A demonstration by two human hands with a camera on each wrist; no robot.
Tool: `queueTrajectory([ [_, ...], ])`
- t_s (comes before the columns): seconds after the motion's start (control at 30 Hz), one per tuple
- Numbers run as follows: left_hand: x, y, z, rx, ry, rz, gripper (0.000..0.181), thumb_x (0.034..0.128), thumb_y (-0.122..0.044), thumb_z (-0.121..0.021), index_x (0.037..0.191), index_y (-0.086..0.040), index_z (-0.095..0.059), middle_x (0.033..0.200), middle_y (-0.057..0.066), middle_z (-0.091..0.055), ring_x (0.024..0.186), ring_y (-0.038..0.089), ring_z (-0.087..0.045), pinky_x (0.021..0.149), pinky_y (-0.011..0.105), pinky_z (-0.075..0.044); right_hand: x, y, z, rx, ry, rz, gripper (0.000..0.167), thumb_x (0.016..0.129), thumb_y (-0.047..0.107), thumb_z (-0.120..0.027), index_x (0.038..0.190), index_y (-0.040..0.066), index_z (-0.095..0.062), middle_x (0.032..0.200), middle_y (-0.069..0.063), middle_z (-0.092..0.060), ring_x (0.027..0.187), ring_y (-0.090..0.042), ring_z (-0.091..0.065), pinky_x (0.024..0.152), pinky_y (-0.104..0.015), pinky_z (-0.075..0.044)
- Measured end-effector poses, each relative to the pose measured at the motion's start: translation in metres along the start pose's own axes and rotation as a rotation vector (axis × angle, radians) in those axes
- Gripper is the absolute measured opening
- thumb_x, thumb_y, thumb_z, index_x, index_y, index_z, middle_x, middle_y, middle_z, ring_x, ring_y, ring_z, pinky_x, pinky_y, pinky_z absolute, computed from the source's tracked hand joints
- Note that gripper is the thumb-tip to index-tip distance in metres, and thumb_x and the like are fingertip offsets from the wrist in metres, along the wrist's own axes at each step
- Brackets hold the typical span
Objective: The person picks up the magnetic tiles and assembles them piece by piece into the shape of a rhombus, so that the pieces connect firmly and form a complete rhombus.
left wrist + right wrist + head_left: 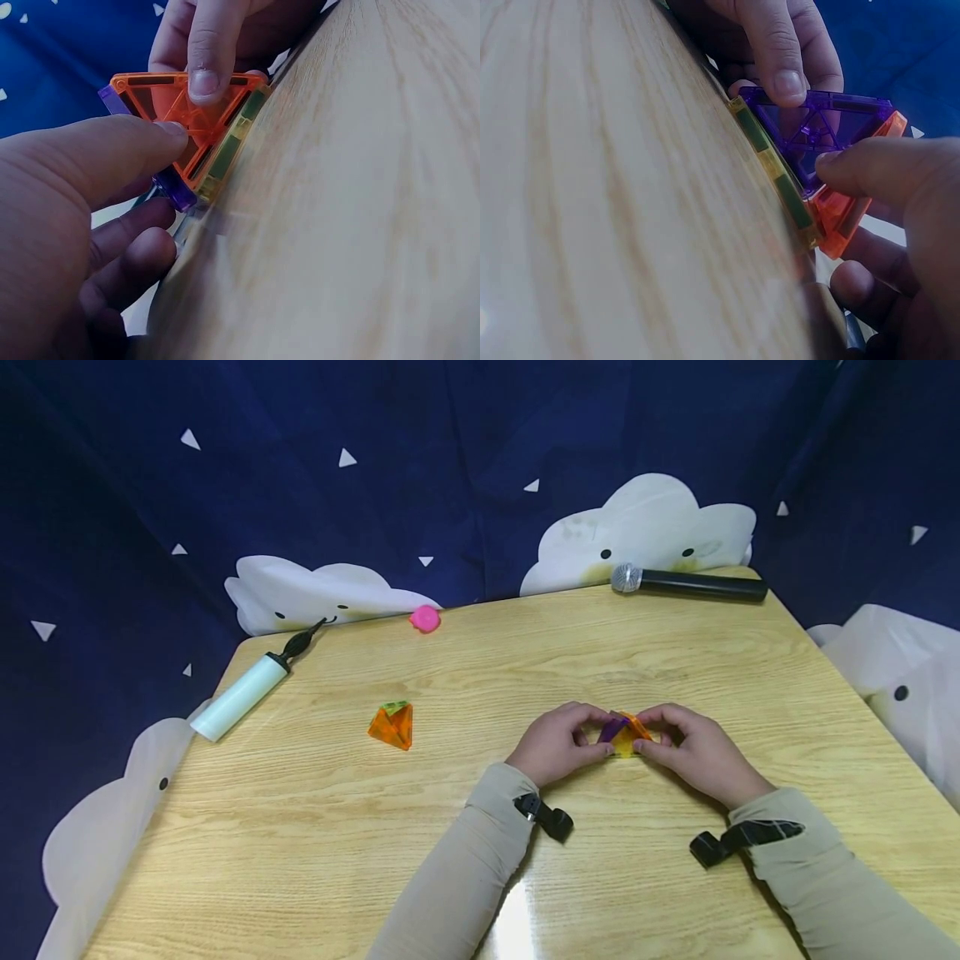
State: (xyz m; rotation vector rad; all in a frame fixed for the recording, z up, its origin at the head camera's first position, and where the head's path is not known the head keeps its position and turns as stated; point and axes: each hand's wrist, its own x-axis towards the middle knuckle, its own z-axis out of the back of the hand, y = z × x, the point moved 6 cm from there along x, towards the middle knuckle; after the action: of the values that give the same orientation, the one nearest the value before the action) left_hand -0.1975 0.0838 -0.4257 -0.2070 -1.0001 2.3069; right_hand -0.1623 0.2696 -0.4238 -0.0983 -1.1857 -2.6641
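Note:
Near the middle right of the table, both hands hold translucent triangular magnetic tiles leaning together. My left hand (558,743) pinches the purple tile (612,729) between thumb and fingers. My right hand (697,750) grips the orange tile (635,725) from the other side. Low between them, a yellow tile (623,744) rests at the tabletop. In the left wrist view the orange tile (187,112) shows its open triangle frame, with dark strips along the yellow edge (232,142). The right wrist view shows the purple tile (810,131) beside the yellow edge (772,169). Fingers hide parts of the tiles.
A small orange and green tile shape (393,727) sits left of the hands. Farther back lie a pink object (425,618), a pale blue hand pump (243,693) and a black microphone (690,583). Dark blue cloth (465,460) hangs behind the wooden table (300,843).

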Motion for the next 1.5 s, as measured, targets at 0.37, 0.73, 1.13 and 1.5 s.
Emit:
queueTrajectory([
  [0.37, 0.001, 0.000, 0.000, 0.024, -0.003, -0.001, 0.035, 0.0932, -0.032, -0.074, 0.126, -0.023, -0.068, 0.109, -0.012, -0.065, 0.077, -0.001, -0.054, 0.068, 0.014, -0.044, 0.000, -0.002, -0.001, 0.018, 0.011, -0.007, 0.038, 0.091, 0.025, -0.077, 0.124, 0.010, -0.065, 0.098, -0.004, -0.065, 0.076, -0.015, -0.050, 0.064, -0.025, -0.040],
  [0.73, 0.001, -0.001, 0.001, 0.049, -0.016, -0.030, 0.028, 0.0981, -0.028, -0.067, 0.126, -0.022, -0.068, 0.115, -0.011, -0.067, 0.088, -0.001, -0.057, 0.078, 0.014, -0.044, 0.000, 0.004, -0.002, 0.144, 0.087, 0.086, 0.056, 0.088, 0.001, -0.071, 0.141, 0.004, -0.052, 0.142, -0.012, -0.051, 0.127, -0.036, -0.050, 0.098, -0.007, -0.030],
  [1.13, 0.002, -0.001, 0.004, 0.085, -0.041, -0.035, 0.026, 0.1014, -0.018, -0.061, 0.126, -0.020, -0.069, 0.121, -0.007, -0.068, 0.113, 0.004, -0.060, 0.099, 0.018, -0.041, 0.000, 0.004, -0.004, 0.130, 0.107, 0.117, 0.049, 0.086, 0.015, -0.081, 0.131, 0.012, -0.063, 0.131, -0.006, -0.061, 0.120, -0.004, -0.049, 0.099, -0.008, -0.031],
  [1.5, -0.004, 0.005, 0.015, -0.058, -0.125, -0.052, 0.025, 0.0993, -0.020, -0.063, 0.123, -0.016, -0.068, 0.118, -0.007, -0.068, 0.100, 0.004, -0.061, 0.091, 0.017, -0.045, 0.001, 0.002, -0.004, 0.026, 0.059, 0.082, 0.029, 0.093, 0.019, -0.074, 0.121, 0.018, -0.068, 0.121, -0.003, -0.066, 0.114, -0.021, -0.056, 0.095, -0.023, -0.038],
])
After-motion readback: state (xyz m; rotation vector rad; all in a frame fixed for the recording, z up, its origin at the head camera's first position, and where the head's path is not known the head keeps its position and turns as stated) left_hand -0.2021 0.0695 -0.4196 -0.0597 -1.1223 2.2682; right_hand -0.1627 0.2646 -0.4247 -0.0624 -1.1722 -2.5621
